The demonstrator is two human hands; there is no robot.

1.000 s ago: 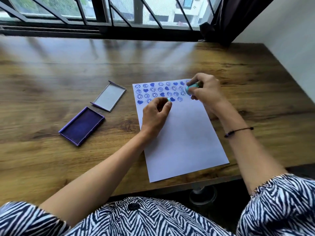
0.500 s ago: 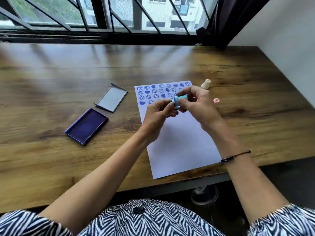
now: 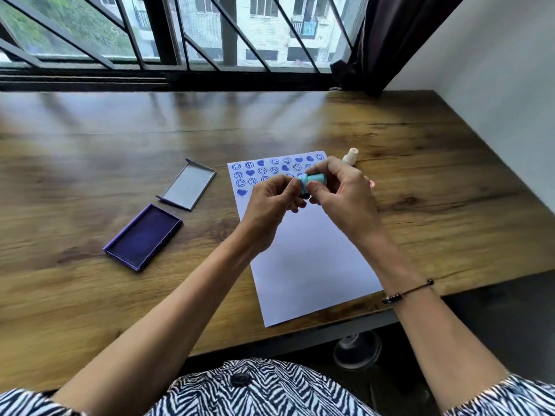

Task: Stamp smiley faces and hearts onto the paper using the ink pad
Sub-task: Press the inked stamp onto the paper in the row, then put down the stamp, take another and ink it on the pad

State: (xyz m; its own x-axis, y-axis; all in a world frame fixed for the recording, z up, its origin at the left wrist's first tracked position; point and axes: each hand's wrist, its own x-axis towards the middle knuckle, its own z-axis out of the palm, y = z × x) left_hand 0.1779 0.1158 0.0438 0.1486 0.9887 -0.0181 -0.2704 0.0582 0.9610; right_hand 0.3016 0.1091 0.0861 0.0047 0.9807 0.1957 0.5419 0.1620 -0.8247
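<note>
Both hands meet above the paper (image 3: 303, 259), which lies on the table (image 3: 90, 295) with blue smileys and hearts stamped across its far end. The right hand (image 3: 345, 196) pinches a small teal stamp (image 3: 312, 180) held sideways; the left hand (image 3: 270, 205) has its fingertips closed on the stamp's left end. The open ink pad (image 3: 143, 236) sits to the left, its lid (image 3: 187, 189) just beyond it. A cream stamp (image 3: 350, 156) stands by the paper's far right corner.
</note>
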